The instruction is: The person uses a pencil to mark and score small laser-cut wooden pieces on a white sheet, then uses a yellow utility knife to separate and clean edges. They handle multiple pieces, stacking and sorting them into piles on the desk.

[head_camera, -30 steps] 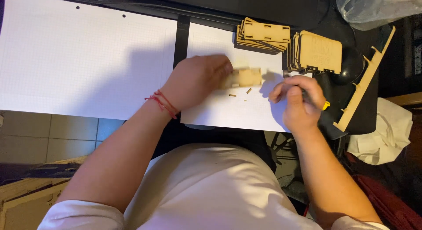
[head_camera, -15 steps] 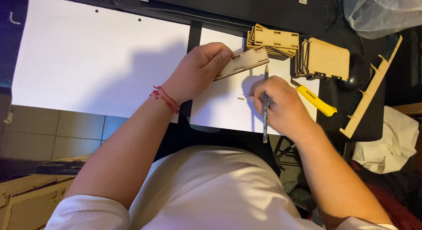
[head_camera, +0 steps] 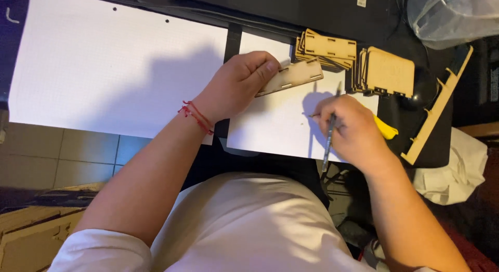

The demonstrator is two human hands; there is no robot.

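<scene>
**One slotted panel in hand, stacks still waiting**

The slotted wooden panel is pinched by the left hand, fingers clamped on its end. The right hand grips a thin tool. Beyond the fingertips, two panel stacks appear unassembled.
</scene>
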